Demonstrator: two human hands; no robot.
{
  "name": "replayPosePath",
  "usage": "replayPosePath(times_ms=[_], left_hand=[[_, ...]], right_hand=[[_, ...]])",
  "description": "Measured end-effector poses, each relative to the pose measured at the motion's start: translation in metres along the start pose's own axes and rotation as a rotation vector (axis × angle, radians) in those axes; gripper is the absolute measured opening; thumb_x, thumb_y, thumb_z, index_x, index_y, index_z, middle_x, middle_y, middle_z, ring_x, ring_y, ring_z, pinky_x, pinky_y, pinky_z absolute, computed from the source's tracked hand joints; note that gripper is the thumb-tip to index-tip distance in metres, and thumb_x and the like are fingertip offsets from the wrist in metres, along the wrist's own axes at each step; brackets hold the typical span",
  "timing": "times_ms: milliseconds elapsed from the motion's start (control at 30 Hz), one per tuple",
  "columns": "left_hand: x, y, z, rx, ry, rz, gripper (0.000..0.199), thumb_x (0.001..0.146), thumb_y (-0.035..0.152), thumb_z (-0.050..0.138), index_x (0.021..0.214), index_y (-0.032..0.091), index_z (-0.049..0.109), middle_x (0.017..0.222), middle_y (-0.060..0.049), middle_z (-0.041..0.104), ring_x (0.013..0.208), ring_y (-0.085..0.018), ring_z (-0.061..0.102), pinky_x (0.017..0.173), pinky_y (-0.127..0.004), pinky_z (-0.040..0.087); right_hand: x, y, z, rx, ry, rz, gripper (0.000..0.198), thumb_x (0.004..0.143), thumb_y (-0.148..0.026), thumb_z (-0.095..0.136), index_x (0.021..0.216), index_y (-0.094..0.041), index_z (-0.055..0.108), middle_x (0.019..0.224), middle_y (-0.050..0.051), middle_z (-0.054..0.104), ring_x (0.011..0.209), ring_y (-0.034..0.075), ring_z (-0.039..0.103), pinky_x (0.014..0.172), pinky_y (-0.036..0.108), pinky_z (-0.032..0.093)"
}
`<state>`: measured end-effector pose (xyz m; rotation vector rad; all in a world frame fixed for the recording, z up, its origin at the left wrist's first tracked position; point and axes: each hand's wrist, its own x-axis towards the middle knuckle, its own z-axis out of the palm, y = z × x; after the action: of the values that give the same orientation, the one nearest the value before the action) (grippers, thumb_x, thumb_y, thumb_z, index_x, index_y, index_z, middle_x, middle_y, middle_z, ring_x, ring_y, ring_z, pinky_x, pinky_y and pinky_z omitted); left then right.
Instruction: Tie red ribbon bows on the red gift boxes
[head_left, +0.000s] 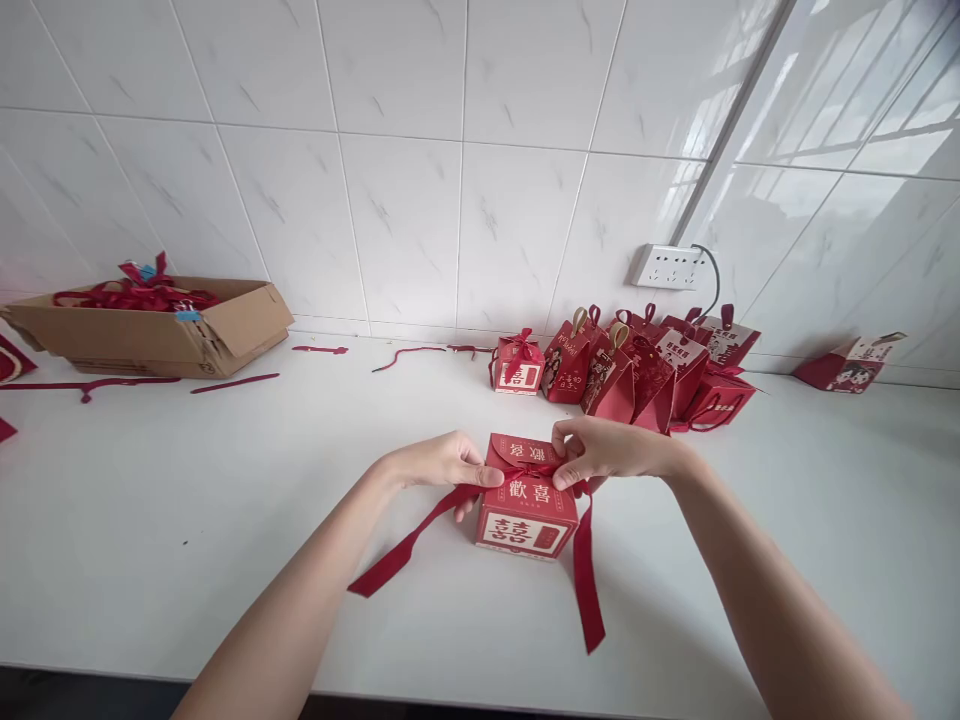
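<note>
Left hand (454,468) pinching ribbon (587,580) between thumb and fingers, at the left side of a red box (525,510); right hand (589,450) likewise pinching ribbon, thumb and forefinger at the box's right top edge. Head view, sole one. Box sits upright on the white counter (112,560), roughly midway between near and back edges; side ends of the counter out of frame. Progress, as judged: top flaps folded down, ribbon round the box and gathered in what looks like a knot or small loop at mid-lid; fingers hide some of it. Not yet done: no full bow there, both tails long and loose, one slanting toward the near edge on the left, one on the right. For comparison, small box (520,375) near the back edge wears a full bow. To its right, a cluster of red gift boxes (630,375). Cardboard carton (142,340) of ribbons, back edge, far left.
</note>
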<state>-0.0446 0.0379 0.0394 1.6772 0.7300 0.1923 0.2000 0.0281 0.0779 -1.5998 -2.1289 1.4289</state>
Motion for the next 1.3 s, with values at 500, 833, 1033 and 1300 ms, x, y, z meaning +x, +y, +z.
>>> replayPosePath(times_ms=[500, 833, 1033, 1300], left_hand=[[0.006, -0.007, 0.001, 0.019, -0.063, 0.072, 0.045, 0.075, 0.052, 0.063, 0.049, 0.017, 0.053, 0.049, 0.002, 0.046, 0.048, -0.008, 0.036, 0.051, -0.025, 0.032], [0.008, 0.002, 0.016, -0.030, -0.114, 0.064, 0.039, 0.074, 0.040, 0.066, 0.046, 0.018, 0.051, 0.049, 0.001, 0.052, 0.049, -0.010, 0.045, 0.051, -0.025, 0.037], [0.001, 0.010, 0.017, -0.140, -0.178, 0.067, 0.035, 0.076, 0.036, 0.065, 0.050, 0.017, 0.050, 0.062, -0.005, 0.070, 0.062, -0.017, 0.065, 0.061, -0.029, 0.049], [-0.001, 0.003, 0.002, -0.200, -0.128, 0.085, 0.029, 0.079, 0.032, 0.060, 0.056, 0.017, 0.051, 0.060, -0.007, 0.070, 0.061, -0.019, 0.067, 0.064, -0.032, 0.050]], right_hand=[[-0.024, 0.049, 0.013, 0.319, -0.004, -0.123, 0.052, 0.065, -0.052, 0.074, 0.063, -0.020, 0.033, 0.048, -0.012, 0.030, 0.037, 0.001, 0.020, 0.031, 0.015, 0.013], [-0.021, 0.053, 0.014, 0.196, 0.139, -0.149, 0.043, 0.068, -0.053, 0.070, 0.056, -0.016, 0.052, 0.045, -0.007, 0.037, 0.040, 0.004, 0.027, 0.038, 0.020, 0.019], [-0.014, 0.049, 0.018, 0.443, 0.175, -0.173, 0.041, 0.070, -0.054, 0.068, 0.064, -0.016, 0.054, 0.066, 0.000, 0.056, 0.060, 0.011, 0.055, 0.050, 0.021, 0.048], [-0.025, 0.053, 0.015, 0.567, 0.045, -0.183, 0.046, 0.074, -0.050, 0.067, 0.056, -0.017, 0.040, 0.044, -0.010, 0.037, 0.032, 0.001, 0.031, 0.031, 0.015, 0.021]])
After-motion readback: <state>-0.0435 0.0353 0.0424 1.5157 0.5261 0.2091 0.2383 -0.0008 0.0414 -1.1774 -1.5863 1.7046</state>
